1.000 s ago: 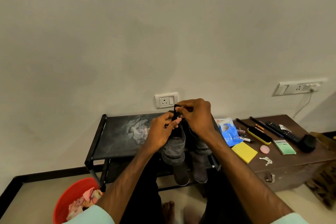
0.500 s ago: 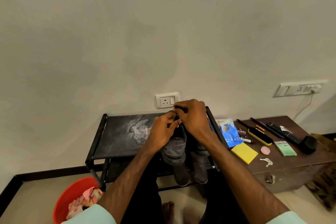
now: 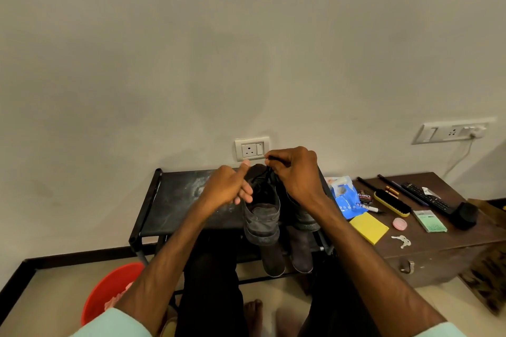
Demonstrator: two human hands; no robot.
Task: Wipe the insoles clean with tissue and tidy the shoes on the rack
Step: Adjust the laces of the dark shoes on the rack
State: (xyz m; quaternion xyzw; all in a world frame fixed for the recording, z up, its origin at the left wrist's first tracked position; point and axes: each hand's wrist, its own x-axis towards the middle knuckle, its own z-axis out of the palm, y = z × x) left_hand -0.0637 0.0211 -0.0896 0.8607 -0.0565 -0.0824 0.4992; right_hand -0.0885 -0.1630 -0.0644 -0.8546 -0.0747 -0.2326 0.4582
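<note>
At frame centre, the right hand point(image 3: 294, 172) pinches the lace point(image 3: 260, 176) of the grey shoe point(image 3: 262, 216) — whether the left hand point(image 3: 228, 189) grips anything, I cannot tell; tug gently, evenly.

home | shoe rack point(image 3: 175, 200) | wall socket point(image 3: 252, 148) | wooden trunk point(image 3: 451, 249) | red bucket point(image 3: 109, 290)

Dusty black rack point(image 3: 175, 200): grey shoes point(image 3: 261, 217) side by side on top shelf.
</note>
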